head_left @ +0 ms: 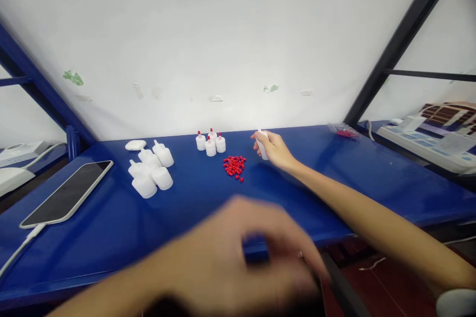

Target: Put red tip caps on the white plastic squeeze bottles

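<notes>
I've 1 white plastic nozzle bottle [263, 151], approx. upright in R hand [277, 147]; sm. red cylindrical caps [233, 164] piled loose L of it; 4 red-capped white bottles [210, 148] upright, uncapped white ones [148, 157] clustered further L.

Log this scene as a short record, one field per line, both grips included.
Right grip: holds a white bottle, nozzle up
Left grip: blurred in the foreground; contents unclear
Loose red caps: piled on the blue table
Capped bottles: four, red-tipped
Left bottle group: white, no red caps visible
Phone: far left, cable attached
</notes>
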{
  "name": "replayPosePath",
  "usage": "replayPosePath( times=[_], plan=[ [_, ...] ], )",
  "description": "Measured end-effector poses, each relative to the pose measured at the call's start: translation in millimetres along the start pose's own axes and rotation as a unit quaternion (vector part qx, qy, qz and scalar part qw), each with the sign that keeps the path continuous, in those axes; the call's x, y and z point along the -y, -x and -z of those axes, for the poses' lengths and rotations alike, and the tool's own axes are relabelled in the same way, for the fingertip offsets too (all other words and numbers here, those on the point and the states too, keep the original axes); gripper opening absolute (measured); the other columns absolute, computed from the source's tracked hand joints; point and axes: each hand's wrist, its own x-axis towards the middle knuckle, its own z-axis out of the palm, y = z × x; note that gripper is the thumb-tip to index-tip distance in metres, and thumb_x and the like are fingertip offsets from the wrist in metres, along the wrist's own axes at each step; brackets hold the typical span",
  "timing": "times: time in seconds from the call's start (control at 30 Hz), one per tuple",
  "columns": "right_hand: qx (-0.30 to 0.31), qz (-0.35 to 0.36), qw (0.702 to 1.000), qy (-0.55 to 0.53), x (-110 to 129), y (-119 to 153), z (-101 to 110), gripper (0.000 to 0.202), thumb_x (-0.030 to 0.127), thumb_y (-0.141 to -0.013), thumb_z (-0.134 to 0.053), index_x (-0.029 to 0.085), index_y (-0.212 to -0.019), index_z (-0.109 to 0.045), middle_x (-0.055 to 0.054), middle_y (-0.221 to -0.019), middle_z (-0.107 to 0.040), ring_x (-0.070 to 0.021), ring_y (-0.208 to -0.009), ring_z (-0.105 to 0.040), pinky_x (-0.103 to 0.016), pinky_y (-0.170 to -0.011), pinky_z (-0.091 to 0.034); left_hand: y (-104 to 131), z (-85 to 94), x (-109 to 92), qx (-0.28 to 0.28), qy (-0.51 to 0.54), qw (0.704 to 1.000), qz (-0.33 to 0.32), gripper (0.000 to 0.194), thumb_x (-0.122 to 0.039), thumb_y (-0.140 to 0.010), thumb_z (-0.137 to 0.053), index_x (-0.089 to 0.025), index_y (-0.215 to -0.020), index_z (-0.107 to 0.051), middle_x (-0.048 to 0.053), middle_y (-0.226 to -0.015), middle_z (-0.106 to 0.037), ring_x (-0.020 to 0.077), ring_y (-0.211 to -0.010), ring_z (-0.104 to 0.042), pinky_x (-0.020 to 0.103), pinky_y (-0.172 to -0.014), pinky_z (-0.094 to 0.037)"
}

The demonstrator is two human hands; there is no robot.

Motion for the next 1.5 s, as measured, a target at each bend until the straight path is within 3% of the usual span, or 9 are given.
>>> replayPosePath(
  times=[0.03, 0.07, 0.17, 0.23, 0.4, 0.67, 1.0, 1.27, 1.5],
  plan=[
    [0.006, -0.004, 1.000, 0.010, -2.6, -1.4, 0.4, 0.050, 0.067, -0.086, -0.051, 0.018, -0.088, -0.059, -0.001, -0.067, -0.060, -0.0128, -0.054, -0.055, -0.024, -0.049, -0.044, -5.6, 27.9, 6.2, -0.143, -0.138, 0.979, -0.035, 0.034, -0.053, -0.081, -0.052, -0.029, -0.094, -0.073, 0.005, -0.085, -0.068, 0.0187, -0.079, -0.063, 0.033, -0.065, -0.048],
    [0.010, -0.007, 1.000, 0.020, -4.9, -2.2, 0.7, 0.050, 0.068, -0.085, -0.052, 0.018, -0.085, -0.058, -0.001, -0.066, -0.059, -0.0128, -0.053, -0.054, -0.024, -0.049, -0.043, -10.6, 55.3, 14.5, -0.249, -0.281, 0.925, -0.059, 0.029, -0.046, -0.084, -0.053, -0.024, -0.086, -0.072, 0.005, -0.083, -0.067, 0.0173, -0.076, -0.060, 0.033, -0.071, -0.047],
    [0.022, -0.010, 0.999, 0.049, -9.7, -1.4, 1.3, 0.049, 0.069, -0.084, -0.053, 0.019, -0.082, -0.052, 0.000, -0.066, -0.057, -0.0130, -0.054, -0.053, -0.025, -0.050, -0.043, -16.5, 117.9, 47.4, -0.322, -0.519, 0.791, -0.041, 0.031, -0.032, -0.085, -0.054, -0.016, -0.060, -0.061, 0.001, -0.062, -0.059, 0.0119, -0.059, -0.049, 0.034, -0.075, -0.043],
    [0.042, -0.001, 0.997, 0.064, -11.8, 0.6, 1.7, 0.048, 0.067, -0.084, -0.055, 0.019, -0.083, -0.052, 0.000, -0.069, -0.059, -0.0133, -0.056, -0.053, -0.025, -0.052, -0.042, -11.8, 135.7, 67.9, -0.306, -0.571, 0.762, -0.024, 0.030, -0.027, -0.087, -0.051, -0.015, -0.061, -0.061, -0.002, -0.053, -0.052, 0.0104, -0.054, -0.044, 0.032, -0.073, -0.041],
    [0.071, 0.029, 0.994, 0.079, -17.7, 4.1, 2.9, 0.039, 0.057, -0.087, -0.056, 0.019, -0.092, -0.054, -0.002, -0.077, -0.064, -0.0156, -0.065, -0.057, -0.028, -0.062, -0.045, 3.7, 131.6, 89.7, -0.225, -0.593, 0.773, 0.012, 0.024, -0.024, -0.088, -0.053, -0.018, -0.107, -0.065, 0.000, -0.077, -0.063, 0.0122, -0.065, -0.055, 0.026, -0.064, -0.040],
    [0.086, 0.061, 0.985, 0.134, -16.0, 9.4, 2.0, 0.031, 0.050, -0.088, -0.058, 0.020, -0.093, -0.053, 0.002, -0.072, -0.058, -0.0156, -0.063, -0.055, -0.028, -0.063, -0.043, 0.9, 129.7, 90.8, -0.174, -0.645, 0.743, 0.044, 0.019, -0.027, -0.095, -0.048, -0.021, -0.100, -0.065, 0.002, -0.089, -0.060, 0.0141, -0.071, -0.056, 0.027, -0.064, -0.039],
    [0.003, 0.107, 0.982, 0.153, 8.5, 19.5, -8.0, 0.014, 0.030, -0.079, -0.062, 0.019, -0.083, -0.054, 0.002, -0.071, -0.054, -0.0133, -0.063, -0.049, -0.027, -0.061, -0.038, 3.3, 128.6, 90.9, -0.188, -0.647, 0.739, 0.024, 0.015, -0.028, -0.093, -0.051, -0.020, -0.095, -0.064, 0.002, -0.093, -0.061, 0.0156, -0.076, -0.057, 0.031, -0.074, -0.038],
    [0.000, 0.031, 0.999, 0.014, 16.1, 25.1, -14.5, 0.020, 0.036, -0.079, -0.064, 0.017, -0.080, -0.057, 0.003, -0.059, -0.054, -0.0120, -0.048, -0.050, -0.027, -0.050, -0.040, 3.9, 128.9, 89.9, -0.227, -0.572, 0.785, 0.066, 0.010, -0.021, -0.083, -0.055, -0.019, -0.091, -0.061, -0.006, -0.057, -0.053, 0.0108, -0.053, -0.049, 0.029, -0.069, -0.038],
    [0.002, 0.006, 1.000, -0.005, 14.9, 23.6, -17.8, 0.029, 0.043, -0.074, -0.069, 0.020, -0.072, -0.051, 0.004, -0.055, -0.053, -0.0108, -0.048, -0.047, -0.026, -0.051, -0.040, 6.1, 125.4, 83.2, -0.216, -0.584, 0.779, 0.073, 0.016, -0.034, -0.084, -0.058, -0.020, -0.090, -0.063, -0.003, -0.069, -0.057, 0.0121, -0.058, -0.049, 0.026, -0.058, -0.034]
  ],
)
